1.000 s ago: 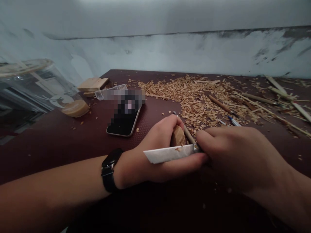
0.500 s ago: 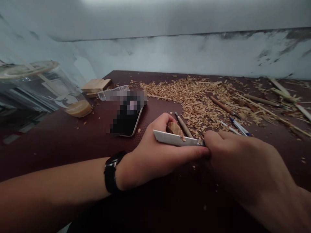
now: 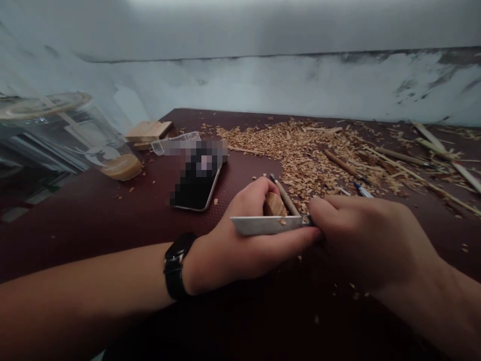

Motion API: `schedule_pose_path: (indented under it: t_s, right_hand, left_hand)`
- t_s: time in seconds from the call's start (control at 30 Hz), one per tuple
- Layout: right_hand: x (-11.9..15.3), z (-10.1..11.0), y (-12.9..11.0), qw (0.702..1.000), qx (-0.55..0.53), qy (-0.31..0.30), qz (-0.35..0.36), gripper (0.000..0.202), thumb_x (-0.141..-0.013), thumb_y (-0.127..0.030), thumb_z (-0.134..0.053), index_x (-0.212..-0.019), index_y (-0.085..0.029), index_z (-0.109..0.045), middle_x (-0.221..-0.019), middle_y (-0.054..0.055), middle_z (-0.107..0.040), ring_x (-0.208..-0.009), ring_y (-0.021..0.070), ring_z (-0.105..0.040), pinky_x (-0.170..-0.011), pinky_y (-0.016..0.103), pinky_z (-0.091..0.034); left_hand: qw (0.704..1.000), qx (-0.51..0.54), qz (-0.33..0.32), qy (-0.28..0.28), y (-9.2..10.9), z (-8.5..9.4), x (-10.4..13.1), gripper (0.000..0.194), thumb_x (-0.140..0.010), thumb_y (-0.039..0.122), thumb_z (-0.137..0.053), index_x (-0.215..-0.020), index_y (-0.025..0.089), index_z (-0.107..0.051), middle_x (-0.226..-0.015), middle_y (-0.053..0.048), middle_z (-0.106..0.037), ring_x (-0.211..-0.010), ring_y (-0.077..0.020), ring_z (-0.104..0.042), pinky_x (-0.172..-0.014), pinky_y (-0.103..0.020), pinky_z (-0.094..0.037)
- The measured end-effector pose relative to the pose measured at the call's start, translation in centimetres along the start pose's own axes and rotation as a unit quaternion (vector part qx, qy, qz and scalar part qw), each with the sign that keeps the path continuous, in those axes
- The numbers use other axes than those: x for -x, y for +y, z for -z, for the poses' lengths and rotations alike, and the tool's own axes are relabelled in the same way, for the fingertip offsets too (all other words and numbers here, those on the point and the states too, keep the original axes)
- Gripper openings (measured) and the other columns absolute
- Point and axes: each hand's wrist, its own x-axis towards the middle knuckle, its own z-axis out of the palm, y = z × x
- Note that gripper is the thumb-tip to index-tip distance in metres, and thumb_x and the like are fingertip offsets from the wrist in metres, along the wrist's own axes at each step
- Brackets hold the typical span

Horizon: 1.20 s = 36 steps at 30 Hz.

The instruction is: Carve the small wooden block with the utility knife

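My left hand (image 3: 240, 240), with a black watch (image 3: 176, 265) on its wrist, is wrapped round a small piece of wood (image 3: 274, 204). Only the wood's faceted brown top shows; my fingers hide the rest. My right hand (image 3: 361, 235) is closed on the handle of a knife (image 3: 263, 225), the handle mostly covered. Its flat blade points left across my left hand, close against the near side of the wood, with a small chip on it. My left thumb reaches towards the blade's base by my right hand. Just beyond the wood lies a wooden-handled tool (image 3: 287, 195).
A heap of wood shavings (image 3: 300, 145) covers the back of the dark red table (image 3: 248, 168). Carving tools (image 3: 343, 165), a blue pen (image 3: 363, 189) and thin strips lie right. Left are a phone (image 3: 199, 185), a plastic box (image 3: 176, 143), wood blocks (image 3: 148, 131) and a plastic cup (image 3: 93, 135).
The knife blade has shifted slightly down and left, and turned nearer to level. My right hand has moved a little left. A few more chips lie below it.
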Motion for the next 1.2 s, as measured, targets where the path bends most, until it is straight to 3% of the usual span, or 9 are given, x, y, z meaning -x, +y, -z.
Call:
schedule_pose_path:
  t_s: [0.23, 0.4, 0.5, 0.6, 0.73, 0.9, 1.0, 1.2]
  right_hand:
    - [0.5, 0.1, -0.6, 0.999, 0.002, -0.011, -0.043, 0.018, -0.076, -0.018, -0.057, -0.061, -0.023, -0.048, -0.047, 0.003, -0.056, -0.036, 0.0201, -0.052, -0.048, 0.026, -0.016]
    - [-0.1, 0.9, -0.1, 0.996, -0.05, -0.069, 0.02, 0.013, -0.071, -0.027, -0.063, -0.065, -0.023, -0.052, -0.056, 0.002, -0.063, -0.045, 0.0209, -0.057, -0.051, 0.029, -0.019]
    - [-0.5, 0.8, 0.4, 0.991, -0.071, -0.099, 0.052, 0.007, -0.071, -0.026, -0.061, -0.069, -0.023, -0.055, -0.06, 0.001, -0.064, -0.049, 0.0185, -0.057, -0.052, 0.031, -0.019]
    - [-0.8, 0.6, 0.5, 0.99, -0.084, -0.079, 0.076, 0.002, -0.072, -0.022, -0.057, -0.07, -0.023, -0.056, -0.059, 0.0, -0.062, -0.047, 0.0164, -0.052, -0.053, 0.032, -0.019]
    - [-0.9, 0.7, 0.4, 0.99, -0.089, -0.073, 0.086, 0.01, -0.071, -0.014, -0.052, -0.068, -0.023, -0.056, -0.058, 0.0, -0.062, -0.045, 0.0167, -0.052, -0.051, 0.031, -0.019]
    - [-0.8, 1.3, -0.1, 0.996, -0.046, -0.066, 0.027, 0.017, -0.069, -0.009, -0.051, -0.06, -0.023, -0.049, -0.054, 0.002, -0.06, -0.044, 0.0189, -0.054, -0.049, 0.029, -0.02]
    - [-0.9, 1.5, -0.5, 0.995, -0.027, -0.098, -0.021, 0.017, -0.07, -0.01, -0.053, -0.061, -0.023, -0.05, -0.055, 0.003, -0.062, -0.045, 0.0219, -0.058, -0.048, 0.029, -0.02]
    - [-0.1, 1.9, -1.6, 0.992, -0.019, -0.1, -0.079, 0.022, -0.073, -0.006, -0.052, -0.059, -0.024, -0.05, -0.051, 0.005, -0.06, -0.041, 0.0219, -0.058, -0.045, 0.029, -0.022]
  left_hand:
    - [0.994, 0.102, -0.003, 0.03, -0.9, -0.9, -0.1, 0.054, -0.07, 0.038, -0.094, -0.088, 0.022, -0.046, -0.071, 0.009, -0.056, -0.06, -0.0078, -0.045, -0.053, -0.023, -0.033]
    - [0.999, -0.018, -0.025, -0.044, -0.3, 0.3, -0.6, 0.05, -0.067, 0.035, -0.094, -0.092, 0.021, -0.052, -0.078, 0.005, -0.058, -0.069, -0.0123, -0.049, -0.057, -0.025, -0.038]
    - [0.993, -0.034, -0.048, -0.098, -0.1, 0.8, -0.6, 0.046, -0.071, 0.033, -0.089, -0.095, 0.021, -0.052, -0.085, 0.001, -0.061, -0.073, -0.0148, -0.052, -0.061, -0.028, -0.042]
    - [0.993, -0.014, -0.065, -0.099, -0.2, 0.7, -0.4, 0.045, -0.072, 0.029, -0.086, -0.095, 0.022, -0.049, -0.086, 0.001, -0.059, -0.073, -0.0151, -0.05, -0.061, -0.028, -0.043]
    - [0.992, 0.019, -0.071, -0.103, -0.3, 0.2, 0.0, 0.045, -0.073, 0.024, -0.085, -0.095, 0.023, -0.046, -0.083, 0.003, -0.056, -0.07, -0.0137, -0.049, -0.059, -0.027, -0.043]
    - [0.993, 0.077, -0.011, -0.084, 0.3, 0.2, 0.1, 0.047, -0.075, 0.024, -0.087, -0.092, 0.024, -0.043, -0.078, 0.005, -0.062, -0.065, -0.0127, -0.057, -0.058, -0.026, -0.045]
    - [0.992, 0.103, 0.025, -0.073, 0.4, 0.1, 0.2, 0.048, -0.075, 0.026, -0.09, -0.091, 0.025, -0.045, -0.072, 0.007, -0.063, -0.061, -0.0122, -0.059, -0.056, -0.024, -0.045]
    - [0.991, 0.127, 0.011, -0.028, -0.2, -0.6, 0.3, 0.045, -0.071, 0.019, -0.093, -0.087, 0.022, -0.051, -0.073, 0.008, -0.058, -0.061, -0.0068, -0.05, -0.056, -0.019, -0.042]
